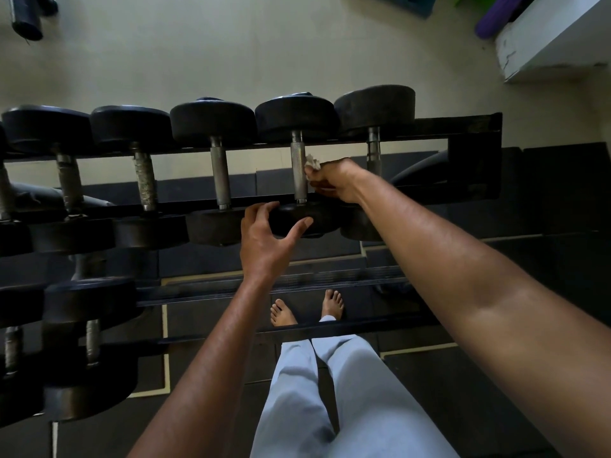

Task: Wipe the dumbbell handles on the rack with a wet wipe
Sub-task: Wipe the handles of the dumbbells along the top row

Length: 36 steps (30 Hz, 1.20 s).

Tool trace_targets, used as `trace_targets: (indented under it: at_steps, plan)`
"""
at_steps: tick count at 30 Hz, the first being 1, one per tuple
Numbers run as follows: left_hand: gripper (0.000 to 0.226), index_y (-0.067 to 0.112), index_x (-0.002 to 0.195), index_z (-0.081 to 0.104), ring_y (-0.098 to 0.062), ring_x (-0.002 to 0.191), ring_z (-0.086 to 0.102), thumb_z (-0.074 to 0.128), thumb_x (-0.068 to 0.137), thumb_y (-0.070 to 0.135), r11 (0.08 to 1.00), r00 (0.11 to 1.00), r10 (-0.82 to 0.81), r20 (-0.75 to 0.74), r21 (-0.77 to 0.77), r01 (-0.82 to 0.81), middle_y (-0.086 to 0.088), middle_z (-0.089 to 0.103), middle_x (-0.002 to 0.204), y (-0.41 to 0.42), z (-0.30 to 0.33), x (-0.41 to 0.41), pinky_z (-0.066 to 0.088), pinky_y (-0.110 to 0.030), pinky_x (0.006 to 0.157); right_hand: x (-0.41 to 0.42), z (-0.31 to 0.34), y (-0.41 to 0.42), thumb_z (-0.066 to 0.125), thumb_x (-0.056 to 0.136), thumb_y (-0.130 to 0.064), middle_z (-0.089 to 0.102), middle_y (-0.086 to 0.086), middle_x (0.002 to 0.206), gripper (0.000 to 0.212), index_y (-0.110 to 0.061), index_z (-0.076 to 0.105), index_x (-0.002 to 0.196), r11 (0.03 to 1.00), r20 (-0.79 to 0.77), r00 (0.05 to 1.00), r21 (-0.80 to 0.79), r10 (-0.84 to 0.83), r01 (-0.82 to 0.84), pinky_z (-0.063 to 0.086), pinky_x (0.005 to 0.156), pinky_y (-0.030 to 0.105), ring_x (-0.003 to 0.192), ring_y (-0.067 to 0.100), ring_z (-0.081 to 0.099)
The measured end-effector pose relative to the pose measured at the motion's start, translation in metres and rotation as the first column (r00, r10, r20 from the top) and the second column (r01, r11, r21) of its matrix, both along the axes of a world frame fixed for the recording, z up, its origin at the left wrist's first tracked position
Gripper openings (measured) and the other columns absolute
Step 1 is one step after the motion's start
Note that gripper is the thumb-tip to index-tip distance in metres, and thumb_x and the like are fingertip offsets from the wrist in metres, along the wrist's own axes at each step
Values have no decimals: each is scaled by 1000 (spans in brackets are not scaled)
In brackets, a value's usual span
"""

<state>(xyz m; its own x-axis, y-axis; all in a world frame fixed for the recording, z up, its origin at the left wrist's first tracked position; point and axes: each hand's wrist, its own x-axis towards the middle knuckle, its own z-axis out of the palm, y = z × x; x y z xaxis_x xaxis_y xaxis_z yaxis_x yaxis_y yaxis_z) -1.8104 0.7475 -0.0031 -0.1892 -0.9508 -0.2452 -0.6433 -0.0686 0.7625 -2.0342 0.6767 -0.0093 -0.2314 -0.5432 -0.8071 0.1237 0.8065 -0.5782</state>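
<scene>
The right hand (334,181) pinches a wet wipe (311,162) (crumpled, white) against the dumbbell handle (299,171); the left hand (267,242), fingers spread, cups that dumbbell's near weight (307,221).

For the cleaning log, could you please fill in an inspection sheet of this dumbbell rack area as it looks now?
Surface: black rack, dumbbells on its top tier, more on a lower tier at left.
Job's things: crumpled wet wipe against the second handle from the right.
Clutter: purple roll at top right.
Grippers: right hand grips the wipe; left hand spread over that dumbbell's near head.
Cables: nothing seen.
Surroundings: pale floor behind, dark mats, bare feet below.
</scene>
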Motion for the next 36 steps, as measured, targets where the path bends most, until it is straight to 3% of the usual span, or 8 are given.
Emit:
trace_targets:
  at_steps: [4, 8, 12, 15, 21, 25, 30, 36]
  plan:
    - [79, 32, 143, 57, -10, 132, 47, 76, 81, 78, 1000, 1000, 1, 12, 2, -1, 12, 44, 142, 0, -2, 0, 55, -34, 105, 5, 7, 13, 83, 91, -36, 78, 7, 104, 33, -14, 73, 113, 976, -169, 962, 84, 214, -202, 62, 89, 39, 97, 23, 75]
    - [79, 30, 144, 57, -9, 131, 47, 76, 82, 77, 1000, 1000, 0, 12, 3, 0, 11, 44, 142, 0, 2, -1, 54, -32, 106, 4, 31, 18, 81, 93, -38, 73, 1, 102, 27, -17, 75, 108, 829, -401, 744, 79, 535, -554, 52, 73, 29, 93, 15, 69]
    - [82, 29, 144, 57, -10, 128, 52, 76, 81, 77, 999, 999, 33, 0, 9, -33, 11, 48, 141, 2, 5, -2, 56, -34, 104, 14, 65, -9, 83, 91, -38, 76, -10, 98, 21, -26, 81, 107, 737, -651, 600, -92, 465, -670, 53, 73, 24, 87, 10, 71]
    - [85, 27, 145, 56, -11, 127, 56, 77, 80, 78, 997, 997, 82, -10, 14, -82, 10, 52, 141, 5, 7, -3, 56, -32, 102, 25, 69, -31, 73, 100, -33, 80, -1, 107, 16, -24, 81, 110, 567, -886, 285, -31, 365, -823, 53, 79, 30, 97, 23, 74]
    - [86, 24, 147, 55, -4, 121, 55, 77, 82, 76, 994, 993, 106, -43, 5, -106, 11, 50, 145, 9, 6, -4, 52, -20, 92, 35, 55, -41, 51, 100, 1, 79, 8, 106, 35, -18, 75, 116, 292, -902, -287, 383, 322, -876, 61, 75, 41, 94, 34, 77]
    - [87, 23, 148, 53, -2, 121, 54, 77, 83, 75, 994, 992, 109, -60, 17, -108, 10, 47, 148, 12, 5, -4, 43, -8, 83, 40, 48, -43, 51, 99, 5, 78, 8, 108, 40, -18, 74, 122, 282, -886, -351, 435, 302, -855, 63, 74, 42, 94, 35, 78]
    - [85, 25, 149, 52, 0, 119, 51, 78, 83, 72, 995, 994, 97, -48, 27, -96, 11, 47, 148, 11, 9, -1, 42, -8, 81, 45, 56, -50, 52, 93, 7, 73, 14, 100, 38, -14, 76, 112, 342, -859, -233, 411, 457, -845, 59, 74, 41, 94, 40, 73]
    - [83, 27, 147, 54, 0, 118, 51, 80, 82, 70, 994, 994, 97, -44, 46, -95, 13, 47, 147, 10, 15, 0, 39, -6, 78, 47, 61, -45, 65, 100, -13, 70, 4, 108, 24, -22, 76, 119, 225, -764, -174, 386, 621, -894, 55, 72, 35, 91, 24, 66]
